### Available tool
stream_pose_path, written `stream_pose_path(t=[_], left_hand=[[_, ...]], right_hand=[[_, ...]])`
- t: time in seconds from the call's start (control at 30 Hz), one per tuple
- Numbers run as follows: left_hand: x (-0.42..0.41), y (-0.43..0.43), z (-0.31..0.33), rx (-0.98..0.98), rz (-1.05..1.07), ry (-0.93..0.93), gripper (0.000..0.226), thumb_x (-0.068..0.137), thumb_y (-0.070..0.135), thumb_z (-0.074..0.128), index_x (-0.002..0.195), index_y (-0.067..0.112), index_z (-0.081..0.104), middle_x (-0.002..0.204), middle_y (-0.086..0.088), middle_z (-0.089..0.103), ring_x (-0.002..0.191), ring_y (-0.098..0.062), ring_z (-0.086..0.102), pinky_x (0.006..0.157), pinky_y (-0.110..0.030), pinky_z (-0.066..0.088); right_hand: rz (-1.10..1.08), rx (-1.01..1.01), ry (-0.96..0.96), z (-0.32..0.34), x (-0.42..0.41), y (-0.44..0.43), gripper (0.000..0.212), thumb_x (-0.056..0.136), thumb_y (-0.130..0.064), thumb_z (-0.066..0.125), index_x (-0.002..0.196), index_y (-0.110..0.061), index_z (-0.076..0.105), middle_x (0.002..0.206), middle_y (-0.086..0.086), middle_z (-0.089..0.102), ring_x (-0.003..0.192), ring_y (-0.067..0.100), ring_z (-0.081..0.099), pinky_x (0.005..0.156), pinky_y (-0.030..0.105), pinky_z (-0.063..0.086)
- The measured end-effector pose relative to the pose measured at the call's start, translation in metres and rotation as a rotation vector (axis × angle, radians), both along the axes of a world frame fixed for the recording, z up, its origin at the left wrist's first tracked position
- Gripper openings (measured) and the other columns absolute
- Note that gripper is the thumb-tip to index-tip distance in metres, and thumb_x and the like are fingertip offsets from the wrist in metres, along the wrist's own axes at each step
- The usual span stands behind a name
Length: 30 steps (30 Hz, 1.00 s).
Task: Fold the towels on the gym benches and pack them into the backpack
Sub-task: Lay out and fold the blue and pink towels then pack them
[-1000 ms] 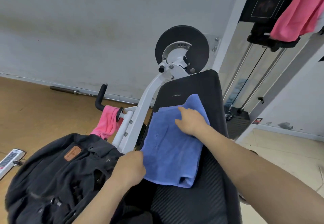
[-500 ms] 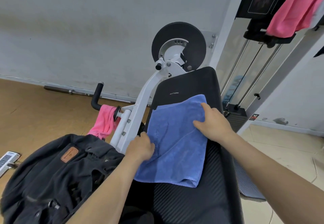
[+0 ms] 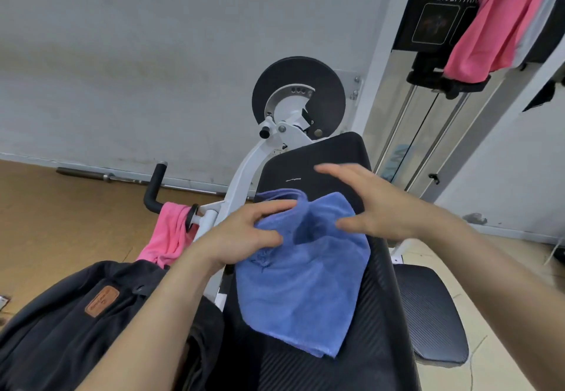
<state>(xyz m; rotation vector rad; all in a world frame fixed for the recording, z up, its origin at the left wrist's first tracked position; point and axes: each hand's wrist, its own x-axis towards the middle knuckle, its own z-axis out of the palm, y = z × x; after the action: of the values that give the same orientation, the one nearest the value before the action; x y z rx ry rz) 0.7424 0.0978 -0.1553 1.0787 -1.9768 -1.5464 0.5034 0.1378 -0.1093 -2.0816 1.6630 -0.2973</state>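
1. Head view: the blue towel (image 3: 305,283) lies part-folded on the tabletop (image 3: 290,369). The left grip (image 3: 244,234) pinches its top edge. The right grip (image 3: 382,207) is spread wide, holding nothing.
2. I think the towel is not packed yet. The backpack (image 3: 76,314) waits beside it. A pink towel (image 3: 171,237) hangs unfolded.
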Motion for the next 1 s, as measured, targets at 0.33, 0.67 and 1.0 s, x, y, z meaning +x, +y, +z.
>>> stream_pose_path(t=[0.33, 0.67, 1.0], left_hand=[[0.019, 0.020, 0.078, -0.149, -0.232, -0.062, 0.030, 0.093, 0.002, 0.057, 0.112, 0.019, 0.073, 0.105, 0.009, 0.073, 0.104, -0.006, 0.066, 0.092, -0.023, 0.048], [0.044, 0.038, 0.112, -0.343, 0.112, -0.056, 0.011, 0.072, 0.016, 0.084, 0.076, 0.022, 0.076, 0.076, -0.007, 0.072, 0.070, -0.008, 0.063, 0.069, -0.019, 0.048], [0.054, 0.075, 0.130, -0.254, -0.140, -0.261, 0.023, 0.068, 0.042, 0.082, 0.085, 0.027, 0.077, 0.082, -0.005, 0.073, 0.074, -0.014, 0.062, 0.068, -0.022, 0.049]], right_hand=[[0.390, 0.251, -0.295, 0.046, 0.053, -0.011, 0.063, 0.077, -0.014, 0.080, 0.128, -0.030, 0.048, 0.118, -0.005, 0.067, 0.114, 0.014, 0.061, 0.102, 0.042, 0.046], [0.126, -0.218, -0.306, 0.030, 0.036, 0.031, 0.018, 0.080, -0.031, 0.077, 0.088, -0.022, 0.062, 0.076, -0.003, 0.066, 0.071, 0.017, 0.059, 0.069, 0.041, 0.052], [0.313, -0.153, -0.229, 0.077, -0.001, 0.093, 0.017, 0.086, -0.003, 0.065, 0.088, -0.020, 0.063, 0.077, -0.006, 0.061, 0.072, 0.009, 0.054, 0.069, 0.026, 0.044]])
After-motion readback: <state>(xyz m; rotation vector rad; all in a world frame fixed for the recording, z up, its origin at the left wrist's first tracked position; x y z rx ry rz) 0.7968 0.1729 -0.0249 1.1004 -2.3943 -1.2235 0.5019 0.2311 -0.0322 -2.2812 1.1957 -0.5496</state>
